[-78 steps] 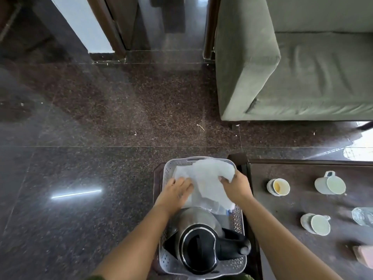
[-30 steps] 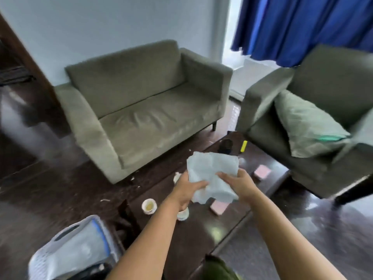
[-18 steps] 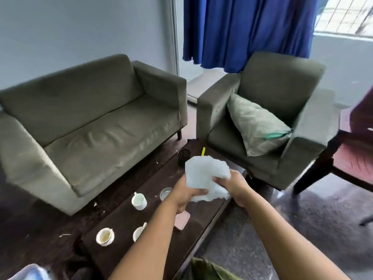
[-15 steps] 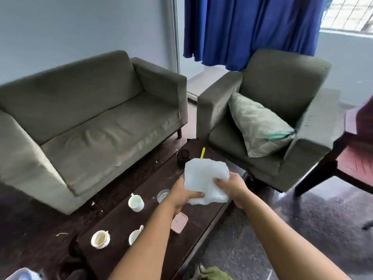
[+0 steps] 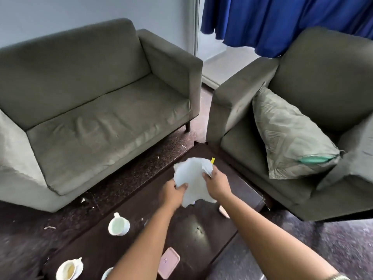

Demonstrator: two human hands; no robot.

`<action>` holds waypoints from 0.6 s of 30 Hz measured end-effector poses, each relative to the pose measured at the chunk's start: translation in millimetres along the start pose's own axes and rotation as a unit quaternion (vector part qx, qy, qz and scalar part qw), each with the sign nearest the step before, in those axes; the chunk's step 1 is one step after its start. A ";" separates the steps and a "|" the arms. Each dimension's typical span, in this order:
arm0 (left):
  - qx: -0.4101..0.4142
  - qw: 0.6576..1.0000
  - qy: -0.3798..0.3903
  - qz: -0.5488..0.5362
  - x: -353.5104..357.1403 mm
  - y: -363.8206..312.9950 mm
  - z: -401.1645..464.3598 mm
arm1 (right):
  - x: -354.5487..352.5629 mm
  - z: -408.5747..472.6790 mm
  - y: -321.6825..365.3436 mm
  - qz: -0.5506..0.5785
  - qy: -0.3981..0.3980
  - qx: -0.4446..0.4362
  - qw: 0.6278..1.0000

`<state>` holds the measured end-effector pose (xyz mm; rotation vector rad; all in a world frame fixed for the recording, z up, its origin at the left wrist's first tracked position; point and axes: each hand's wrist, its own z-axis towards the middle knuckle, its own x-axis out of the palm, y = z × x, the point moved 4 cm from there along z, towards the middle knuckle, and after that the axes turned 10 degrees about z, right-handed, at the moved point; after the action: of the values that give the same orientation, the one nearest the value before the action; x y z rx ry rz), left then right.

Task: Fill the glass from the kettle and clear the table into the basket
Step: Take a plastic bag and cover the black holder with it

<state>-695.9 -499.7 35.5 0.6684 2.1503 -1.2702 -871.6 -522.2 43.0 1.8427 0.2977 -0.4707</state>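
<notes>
While both hands grip the cloth [image 5: 192, 181] over the desk [image 5: 193, 229] | left hand [image 5: 173, 194], right hand [image 5: 216, 183]: fingers pinch opposite edges | cloth: light, limp; hold by edges.

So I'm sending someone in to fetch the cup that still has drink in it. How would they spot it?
Find the dark coffee table in front of the green sofa. At its near left end sits a white cup on a saucer. Unlike the white cup farther along, this one holds a yellowish-brown liquid.
</notes>
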 end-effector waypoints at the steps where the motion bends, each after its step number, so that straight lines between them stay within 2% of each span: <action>1: -0.007 1.000 -0.021 0.003 0.5 -3.7 14.3 | 2.4 16.3 4.7 -0.014 -0.003 -0.028 1.000; 6: -0.025 0.994 -0.083 -0.059 16.1 -17.8 80.4 | 27.2 89.8 12.8 0.020 -0.021 -0.076 0.997; 10: -0.049 0.984 -0.158 0.066 35.7 -4.0 124.6 | 63.7 133.9 -14.5 0.006 -0.005 -0.097 0.995; 14: -0.037 0.977 -0.158 0.135 61.1 13.7 155.8 | 93.4 157.7 -45.9 0.000 -0.007 -0.091 0.996; 18: -0.018 0.976 -0.164 0.145 76.3 22.9 174.7 | 108.7 174.6 -65.2 0.010 -0.020 -0.076 0.997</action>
<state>-700.5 -635.2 -100.5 0.6756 1.7319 -1.0960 -832.8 -670.5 -108.8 1.6854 0.2805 -0.4579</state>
